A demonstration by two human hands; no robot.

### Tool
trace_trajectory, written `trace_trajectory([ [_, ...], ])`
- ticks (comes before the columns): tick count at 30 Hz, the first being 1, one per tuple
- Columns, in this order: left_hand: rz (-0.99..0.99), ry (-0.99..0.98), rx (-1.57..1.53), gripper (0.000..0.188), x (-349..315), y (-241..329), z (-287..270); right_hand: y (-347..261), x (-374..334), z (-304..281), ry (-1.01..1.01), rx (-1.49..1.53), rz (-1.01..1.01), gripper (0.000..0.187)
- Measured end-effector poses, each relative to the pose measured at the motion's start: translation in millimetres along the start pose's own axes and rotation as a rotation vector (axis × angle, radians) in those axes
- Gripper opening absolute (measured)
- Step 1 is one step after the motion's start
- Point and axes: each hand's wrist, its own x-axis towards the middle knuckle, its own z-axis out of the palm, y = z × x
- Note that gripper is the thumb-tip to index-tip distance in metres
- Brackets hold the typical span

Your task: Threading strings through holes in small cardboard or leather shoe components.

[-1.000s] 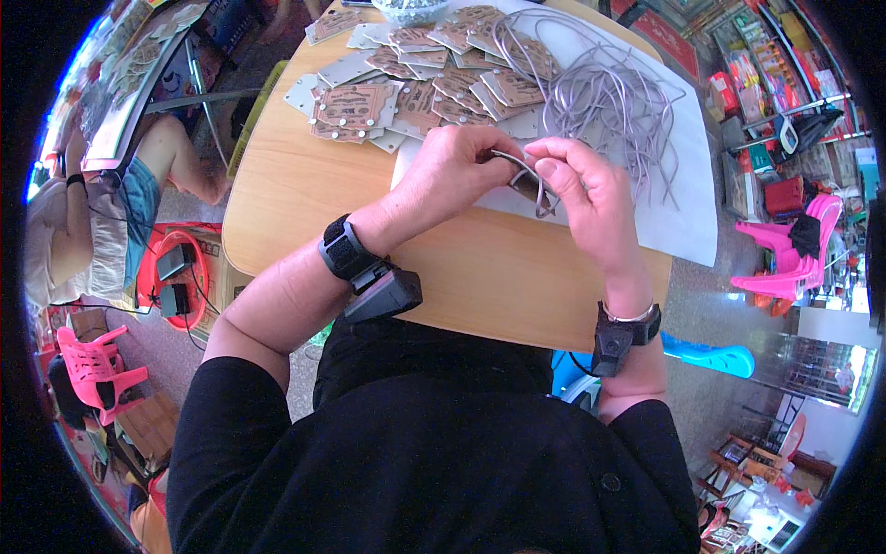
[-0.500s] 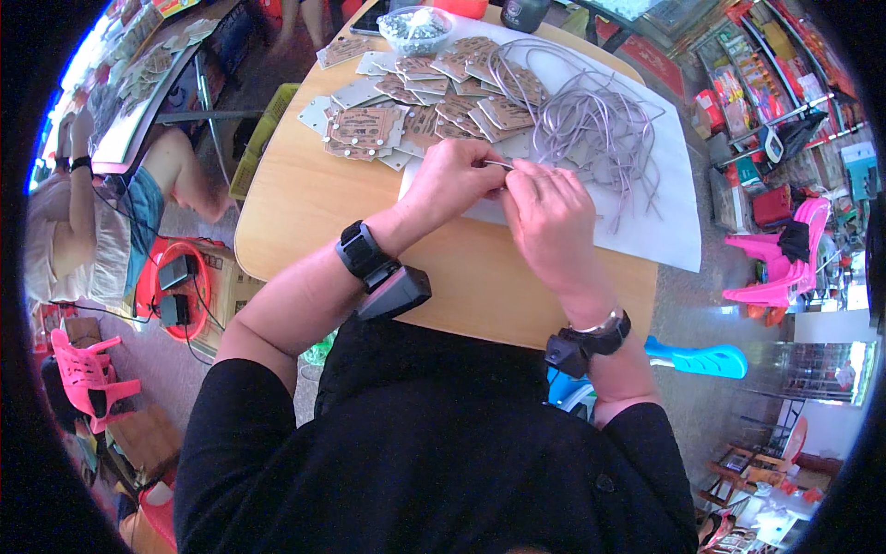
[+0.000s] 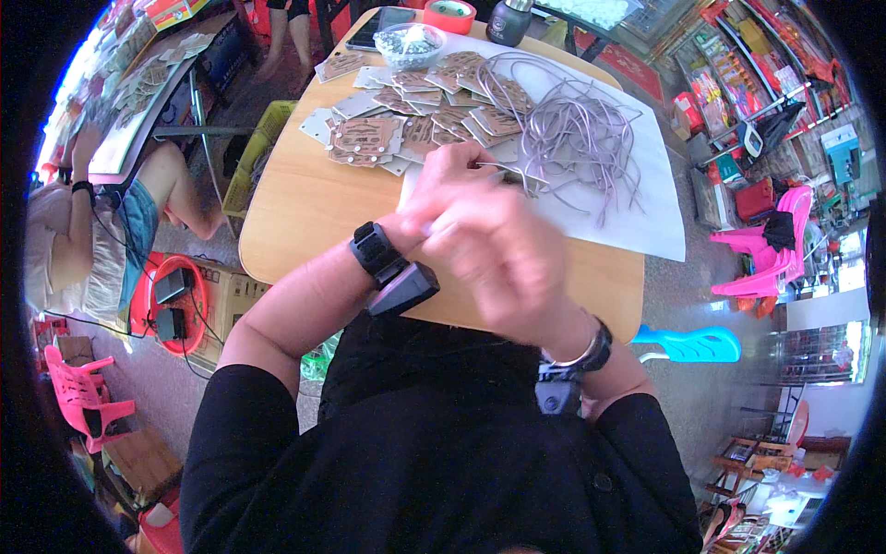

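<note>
My left hand (image 3: 449,175) is over the table's near half, its fingers closed in a pinch. A thin grey cord (image 3: 509,170) sticks out from its fingertips toward the right. My right hand (image 3: 503,249) is smeared by motion. It hangs closer to my body, partly in front of the left hand and wrist; whether its fingers hold anything cannot be made out. Just beyond my hands lies a heap of flat cardboard pieces (image 3: 365,138) in brown and pale grey, some with small white studs. A loose tangle of grey cords (image 3: 581,129) lies to their right on a white sheet (image 3: 646,226).
At the wooden table's (image 3: 305,212) far side stand a clear tub of small pieces (image 3: 411,46), a phone (image 3: 378,28), a red tape roll (image 3: 449,16) and a dark bottle (image 3: 509,22). Another person (image 3: 65,231) sits at left. A pink chair (image 3: 771,245) stands at right.
My right hand has drawn away from the left hand's fingertips, toward my body and to the left. The left hand stays nearly in place with the cord.
</note>
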Motion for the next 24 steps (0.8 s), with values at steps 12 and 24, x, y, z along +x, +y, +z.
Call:
trace_trajectory([
  [12, -0.195, -0.225, -0.483, 0.021, 0.8, -1.3, 2.6, 99.0, 12.8, -107.2, 0.570, -0.092, 0.507, 0.024],
  [24, -0.244, -0.231, -0.396, 0.024, 3.2, -1.3, 10.6, 92.9, -16.7, -102.2, 0.403, 0.262, 0.734, 0.022],
])
